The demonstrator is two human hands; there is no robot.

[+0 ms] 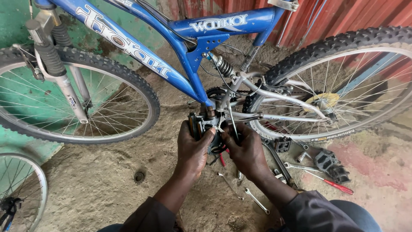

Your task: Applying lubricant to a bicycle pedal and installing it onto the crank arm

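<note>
Dirt floor (98, 184); spanners (256, 200), screwdriver (334, 184).

My left hand (192, 151) and right hand (245, 151) cover the bottom of the blue bicycle frame (180, 64), so I cannot tell what my fingers grip there or how tightly they close. The rear wheel (343, 81) runs off the right edge, the front wheel (73, 99) off the left, and a second wheel (19, 193) is cut at the corner. My right forearm hides part of the wrenches (253, 197) on the ground.

Both hands, left hand (194, 148) and right hand (246, 150), on blue bicycle (180, 51) crank (210, 122).
</note>
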